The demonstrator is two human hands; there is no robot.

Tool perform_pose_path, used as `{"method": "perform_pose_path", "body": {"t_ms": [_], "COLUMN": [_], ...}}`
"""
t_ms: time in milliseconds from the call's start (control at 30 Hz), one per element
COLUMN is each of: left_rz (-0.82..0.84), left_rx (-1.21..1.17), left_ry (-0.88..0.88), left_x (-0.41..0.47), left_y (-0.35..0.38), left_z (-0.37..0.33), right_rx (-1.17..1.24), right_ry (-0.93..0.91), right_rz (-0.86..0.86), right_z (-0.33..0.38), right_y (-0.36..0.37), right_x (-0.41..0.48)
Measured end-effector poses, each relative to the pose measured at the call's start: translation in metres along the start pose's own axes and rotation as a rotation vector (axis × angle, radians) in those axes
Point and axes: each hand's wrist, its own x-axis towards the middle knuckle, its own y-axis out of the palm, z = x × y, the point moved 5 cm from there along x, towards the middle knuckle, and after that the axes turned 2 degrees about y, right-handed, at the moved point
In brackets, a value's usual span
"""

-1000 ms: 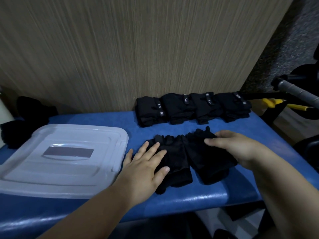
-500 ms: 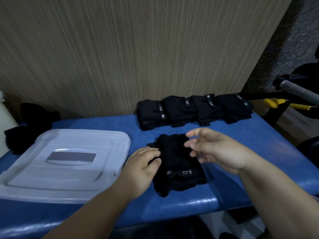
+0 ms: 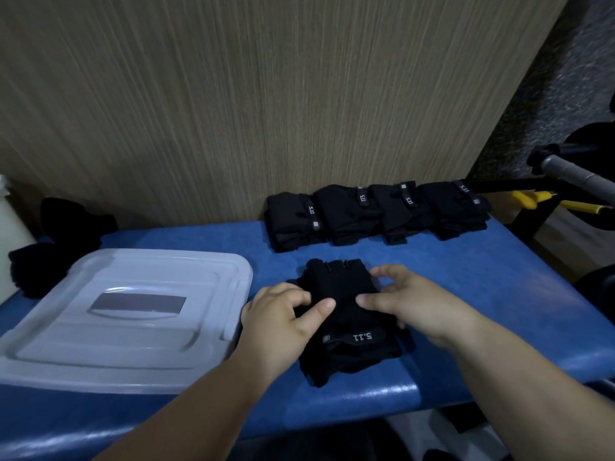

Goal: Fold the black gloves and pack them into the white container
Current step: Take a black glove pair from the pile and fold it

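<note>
A blue table (image 3: 499,294) is being worked on. A white container (image 3: 133,344), lid on, is sitting at its left; folded gloves (image 3: 376,214) are being kept in a row behind. The black gloves (image 3: 346,324), side by side a second ago, are now being stacked near the front edge: one fold seemingly done. They are being pinched by the left hand (image 3: 283,317) and right hand (image 3: 412,304). Bare table is lying rightward.

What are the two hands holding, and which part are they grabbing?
The left hand pinches the stacked black gloves at their left edge, thumb on top; the right hand grips their right edge.
</note>
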Motion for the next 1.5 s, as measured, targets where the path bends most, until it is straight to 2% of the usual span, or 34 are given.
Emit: {"method": "perform_pose_path", "body": {"t_ms": [67, 333, 433, 567, 700, 833, 1067, 1167, 1233, 1300, 1367, 1500], "left_rz": [-0.024, -0.054, 0.022, 0.010, -0.047, 0.027, 0.113, -0.037, -0.182, -0.185, -0.075, 0.061], "left_rx": [-0.044, -0.405, -0.558, -0.633, -0.443, -0.235, 0.109, 0.172, 0.192, 0.174, 0.168, 0.278], "left_ry": [0.007, -0.044, -0.121, -0.189, -0.232, -0.158, -0.041, 0.051, 0.203, 0.328, 0.368, 0.339], "left_x": [0.001, -0.005, -0.010, -0.014, -0.016, -0.019, -0.014, -0.013, -0.013, -0.013, -0.013, -0.012], "left_y": [-0.002, -0.012, -0.012, -0.016, -0.023, -0.018, -0.011, -0.019, -0.023, -0.019, -0.011, -0.003], "left_z": [0.000, -0.007, -0.011, -0.008, -0.002, 0.000, 0.000, -0.003, -0.008, -0.011, -0.012, -0.012], "right_rx": [0.151, 0.473, 0.435, 0.411, 0.342, 0.019, -0.345, -0.484, -0.588, -0.697, -0.767, -0.778], "right_ry": [-0.001, 0.031, -0.016, -0.122, -0.181, -0.198, -0.335, -0.422, -0.504, -0.599, -0.651, -0.565], "right_rz": [0.020, -0.039, -0.042, -0.081, -0.109, -0.181, -0.293, -0.334, -0.339, -0.288, -0.179, 0.006], "right_z": [0.001, -0.002, 0.001, 0.008, 0.006, 0.004, 0.008, 0.014, 0.020, 0.024, 0.023, 0.009], "right_y": [0.004, 0.002, 0.003, 0.006, 0.012, 0.016, 0.022, 0.018, 0.017, 0.021, 0.030, 0.038], "right_x": [0.001, 0.009, 0.009, 0.007, 0.014, 0.020, 0.014, 0.007, 0.001, -0.003, -0.003, 0.004]}}
